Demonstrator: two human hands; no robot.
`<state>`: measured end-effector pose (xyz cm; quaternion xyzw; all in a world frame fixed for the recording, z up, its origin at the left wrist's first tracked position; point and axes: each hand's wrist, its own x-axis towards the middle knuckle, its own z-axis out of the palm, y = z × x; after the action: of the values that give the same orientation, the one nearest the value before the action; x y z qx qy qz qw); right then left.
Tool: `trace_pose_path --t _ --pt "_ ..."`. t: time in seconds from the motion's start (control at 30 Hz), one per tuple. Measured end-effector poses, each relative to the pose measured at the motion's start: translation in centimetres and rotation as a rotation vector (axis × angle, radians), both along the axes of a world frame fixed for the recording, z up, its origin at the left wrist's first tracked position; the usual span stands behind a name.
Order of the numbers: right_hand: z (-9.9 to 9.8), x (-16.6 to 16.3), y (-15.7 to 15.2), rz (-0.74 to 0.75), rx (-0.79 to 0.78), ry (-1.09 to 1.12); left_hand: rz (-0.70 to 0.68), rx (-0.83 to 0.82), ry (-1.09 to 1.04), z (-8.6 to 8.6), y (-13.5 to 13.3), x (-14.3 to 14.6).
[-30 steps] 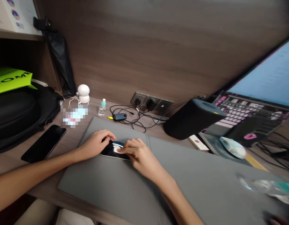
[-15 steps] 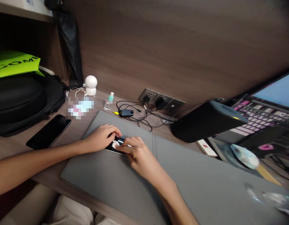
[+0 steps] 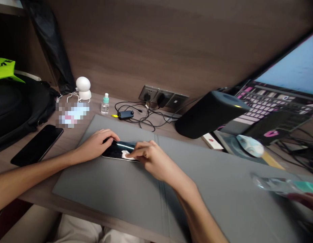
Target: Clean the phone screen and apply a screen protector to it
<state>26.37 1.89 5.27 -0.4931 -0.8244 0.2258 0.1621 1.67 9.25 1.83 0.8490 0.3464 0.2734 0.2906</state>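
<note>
A black smartphone [image 3: 114,151] lies face up on the grey desk mat [image 3: 108,189], a bright streak of light reflected on its screen. My left hand [image 3: 97,143] grips its left end, thumb and fingers at the edges. My right hand [image 3: 151,157] holds a small crumpled white tissue or wipe [image 3: 125,154] against the screen near the closer long edge. The right end of the phone is hidden under my right hand.
Left are a second black phone [image 3: 37,145] and a black backpack [image 3: 11,114]. Behind stand a small spray bottle [image 3: 105,105], tangled cables [image 3: 146,118] and a black cylinder [image 3: 209,116]. At right, a blurred clear bottle [image 3: 275,185] with teal lies by another person's fingers [image 3: 305,199].
The white tissue has moved rightward along the screen with my right hand. My left hand still grips the phone's left end. The view has shifted, and fingers show by the clear bottle.
</note>
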Motion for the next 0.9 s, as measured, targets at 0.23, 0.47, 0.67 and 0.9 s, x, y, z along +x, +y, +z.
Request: trace_pose_path --t 0.23,0.47,0.67,0.9 --pt "-0.6 0.0 -0.1 0.009 0.037 -0.039 0.038 -0.032 -0.064 -0.6 0.0 0.4" --pt "-0.4 -3.5 0.1 0.110 0.096 -0.123 0.056 -0.081 -0.134 -1.0 0.1 0.6" --pt "0.0 -5.3 0.5 0.174 0.131 -0.241 0.057 -0.087 -0.145 -0.9 0.0 0.4" --pt "0.8 -2.7 0.8 0.128 -0.014 -0.116 0.048 -0.113 -0.140 -0.3 0.0 0.2"
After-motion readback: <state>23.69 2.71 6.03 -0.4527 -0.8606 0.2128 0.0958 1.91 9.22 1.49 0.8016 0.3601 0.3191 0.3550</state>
